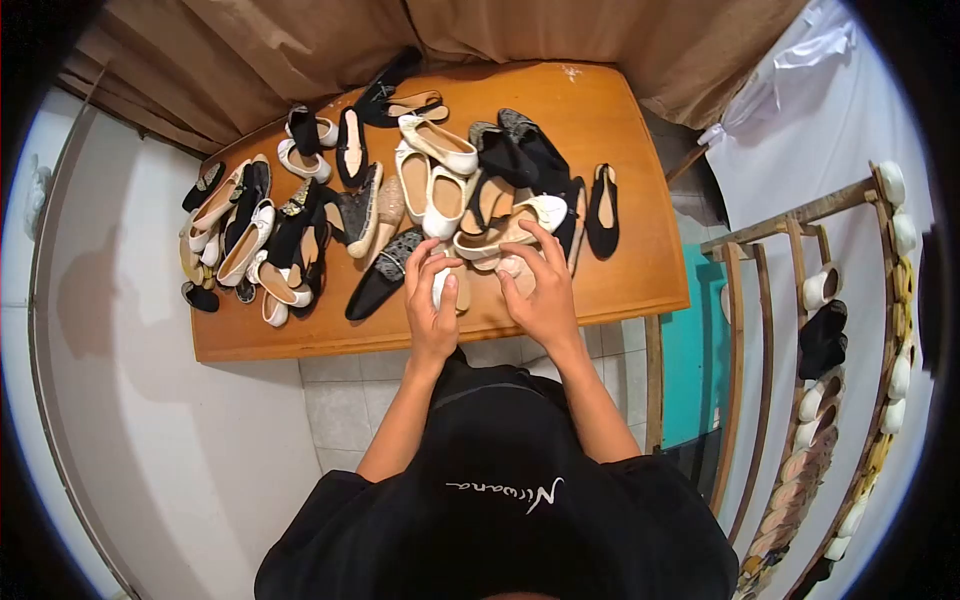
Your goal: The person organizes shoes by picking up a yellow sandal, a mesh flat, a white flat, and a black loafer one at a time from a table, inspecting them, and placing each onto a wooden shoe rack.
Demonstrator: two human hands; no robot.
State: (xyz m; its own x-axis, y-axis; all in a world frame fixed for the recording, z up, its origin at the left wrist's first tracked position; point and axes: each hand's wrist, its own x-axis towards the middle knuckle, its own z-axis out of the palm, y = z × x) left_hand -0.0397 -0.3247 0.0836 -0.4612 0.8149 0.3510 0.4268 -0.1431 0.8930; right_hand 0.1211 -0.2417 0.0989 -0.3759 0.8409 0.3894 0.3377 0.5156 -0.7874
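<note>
My left hand [433, 302] is over the table's front edge, fingers bent and apart, holding nothing. Just beside it lie a black shoe with a patterned grey toe [376, 290] and a pale shoe [461, 286], partly hidden by the hand. My right hand [546, 296] is open too, its curved fingers facing the left hand across a gap. Its fingertips overlap a white flat shoe [540, 212] in this view, and a beige-pink shoe [514, 272] shows between thumb and fingers. More white flats [444, 204] lie just beyond both hands.
A wooden table [630, 280] carries a loose pile of black, white and beige shoes, with a black slingback [603, 212] at the right. Wooden racks [735, 340] holding shoes stand at my right. Brown curtains [300, 40] hang behind the table; a white wall [150, 400] is at left.
</note>
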